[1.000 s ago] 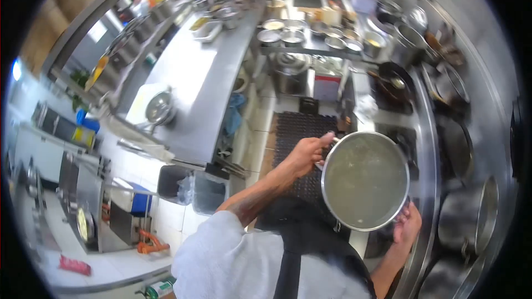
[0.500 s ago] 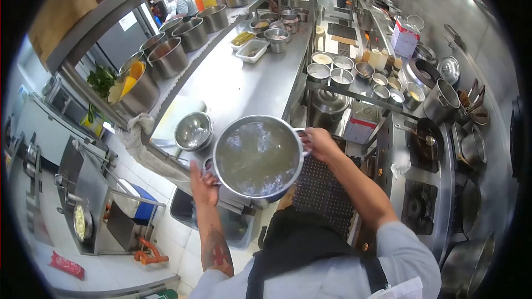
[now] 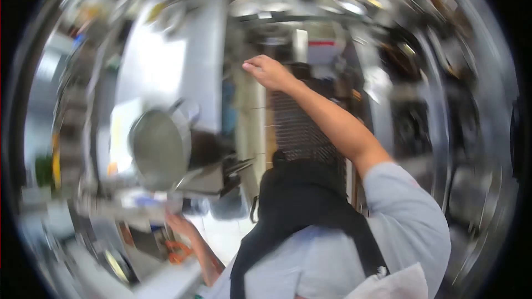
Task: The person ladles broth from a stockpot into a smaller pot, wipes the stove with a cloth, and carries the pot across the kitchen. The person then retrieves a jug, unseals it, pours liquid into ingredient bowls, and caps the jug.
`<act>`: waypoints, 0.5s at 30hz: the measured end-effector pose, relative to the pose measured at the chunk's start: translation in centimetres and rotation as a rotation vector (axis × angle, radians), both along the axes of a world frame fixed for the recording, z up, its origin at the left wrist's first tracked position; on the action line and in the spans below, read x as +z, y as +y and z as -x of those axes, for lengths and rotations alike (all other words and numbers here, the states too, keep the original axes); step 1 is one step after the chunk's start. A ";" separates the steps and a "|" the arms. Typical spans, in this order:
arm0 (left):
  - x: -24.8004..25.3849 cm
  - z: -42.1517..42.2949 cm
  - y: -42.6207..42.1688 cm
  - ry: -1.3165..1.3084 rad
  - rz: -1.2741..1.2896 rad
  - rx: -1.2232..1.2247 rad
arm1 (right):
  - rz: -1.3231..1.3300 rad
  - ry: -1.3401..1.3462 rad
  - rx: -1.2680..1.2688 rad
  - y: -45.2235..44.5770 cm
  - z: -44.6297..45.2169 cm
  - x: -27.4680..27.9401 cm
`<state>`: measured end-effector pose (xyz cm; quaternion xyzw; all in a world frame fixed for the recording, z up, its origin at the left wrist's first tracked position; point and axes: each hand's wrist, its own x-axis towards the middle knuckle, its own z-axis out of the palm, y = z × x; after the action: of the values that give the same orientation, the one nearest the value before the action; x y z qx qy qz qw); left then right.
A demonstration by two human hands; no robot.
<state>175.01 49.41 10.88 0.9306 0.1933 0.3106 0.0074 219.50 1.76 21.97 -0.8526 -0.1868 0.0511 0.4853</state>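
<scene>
Right now, the pot [image 3: 186, 150] sits at the near end of the bench [image 3: 195, 58]. Well apart, the right hand [image 3: 269, 72] is empty, fingers loosely bent; the blurred left hand [image 3: 182, 226] is near the pot, its grip impossible to tell.

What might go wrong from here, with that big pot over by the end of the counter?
The metal pot looks close to the edge of the steel counter, so a bump might tip or spill it; the blur hides how firmly it sits.

The right hand is well away from the pot, so it probably couldn't steady it quickly.

The left hand is bare and near the pot, so it might get burned if the metal is hot.
</scene>
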 end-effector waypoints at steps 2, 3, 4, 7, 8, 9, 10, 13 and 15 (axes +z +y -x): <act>-2.2 0.6 -4.9 0.062 0.248 -0.019 | 0.138 0.049 -0.372 -11.1 -0.1 -6.6; -3.0 0.0 -7.7 0.113 0.539 0.022 | 0.225 0.160 -0.565 -17.3 1.1 -8.8; -3.7 -0.7 -10.5 0.187 0.782 0.051 | 0.277 0.249 -0.732 -22.9 2.2 -11.2; -5.5 -1.8 -16.3 0.589 0.968 0.048 | 0.542 0.102 -1.135 -37.1 6.9 -15.6; -6.2 -2.3 -17.9 0.726 0.935 0.011 | 0.689 0.024 -1.176 -40.3 7.8 -17.6; -7.0 -3.3 -19.1 0.889 0.868 -0.058 | 0.563 0.055 -1.083 -42.2 8.5 -18.5; -7.2 -4.3 -19.5 1.026 0.797 -0.118 | 0.421 -0.061 -1.047 -43.4 7.3 -24.0; -9.8 -8.5 -21.5 1.383 0.470 -0.412 | 0.517 -0.068 -1.053 -42.7 6.5 -23.9; -12.2 -12.2 -22.4 1.488 0.212 -0.692 | 0.549 -0.070 -1.244 -40.7 6.9 -25.7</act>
<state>187.22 27.02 -1.37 0.8943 -0.1215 -0.4263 0.0606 212.62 -38.93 -3.68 -0.8948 0.3424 -0.2196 0.1842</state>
